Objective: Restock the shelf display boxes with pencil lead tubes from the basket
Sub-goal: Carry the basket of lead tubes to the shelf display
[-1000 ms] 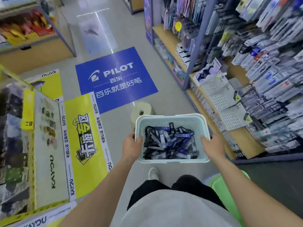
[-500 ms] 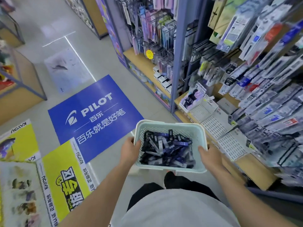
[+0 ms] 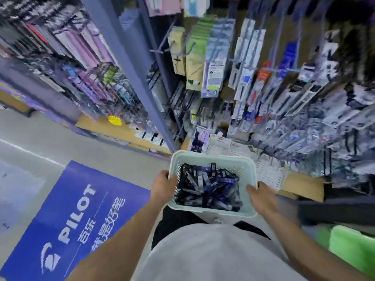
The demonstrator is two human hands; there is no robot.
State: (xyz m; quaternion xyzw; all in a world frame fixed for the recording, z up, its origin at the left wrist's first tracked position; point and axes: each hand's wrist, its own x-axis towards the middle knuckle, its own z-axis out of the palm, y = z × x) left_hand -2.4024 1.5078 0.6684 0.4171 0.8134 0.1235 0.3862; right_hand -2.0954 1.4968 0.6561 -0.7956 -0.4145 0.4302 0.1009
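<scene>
My head feed shows my left hand [image 3: 163, 186] gripping the left wall of a pale green perforated basket [image 3: 213, 158], while my right hand [image 3: 261, 196] grips its right wall, so the basket hangs between them in front of my torso. It holds a jumbled heap of dark and blue pencil lead tubes [image 3: 209, 187] that covers the bottom. Beyond my right hand, white perforated display boxes [image 3: 267, 172] sit on the wooden shelf [image 3: 300, 185]; blur hides their contents. Past the basket's far rim, a purple box [image 3: 197, 139] holds dark items. Left of my left hand lies a blue PILOT floor sticker [image 3: 81, 209].
</scene>
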